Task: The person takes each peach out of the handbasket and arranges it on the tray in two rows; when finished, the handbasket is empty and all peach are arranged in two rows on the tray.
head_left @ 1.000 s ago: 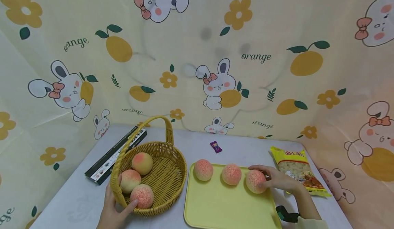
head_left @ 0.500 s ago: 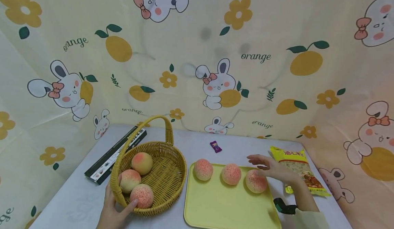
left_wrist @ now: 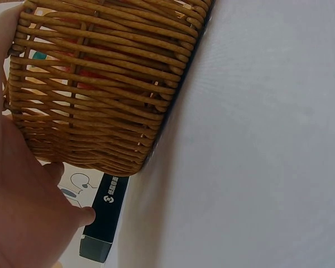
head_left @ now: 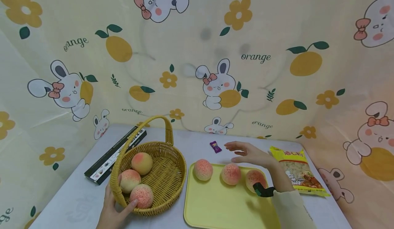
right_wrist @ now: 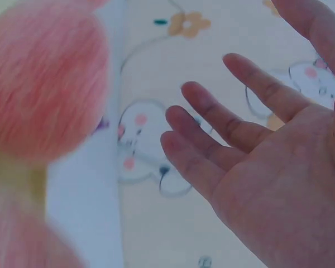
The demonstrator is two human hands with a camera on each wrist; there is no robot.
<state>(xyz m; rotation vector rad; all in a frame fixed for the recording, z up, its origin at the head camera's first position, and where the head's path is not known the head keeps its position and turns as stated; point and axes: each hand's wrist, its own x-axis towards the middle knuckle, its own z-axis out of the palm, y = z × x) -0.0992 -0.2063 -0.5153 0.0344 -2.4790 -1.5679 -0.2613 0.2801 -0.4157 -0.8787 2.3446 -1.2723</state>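
Three peaches [head_left: 231,174] on the tray [head_left: 215,208], three left in the basket [head_left: 172,174] (left hand [head_left: 114,212] gripping its rim) — right hand [head_left: 250,153] empty, fingers spread.

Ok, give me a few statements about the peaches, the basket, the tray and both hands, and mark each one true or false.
1. Three peaches lie in the wicker basket. True.
2. The right hand grips a peach. False: it hovers open above the yellow tray, holding nothing.
3. The left hand holds the basket's near rim. True.
4. The yellow tray holds four peaches. False: it holds three, side by side along its far edge.
5. The small purple candy lies on the tray. False: it lies on the table beyond the tray.
6. A yellow snack bag lies right of the tray. True.
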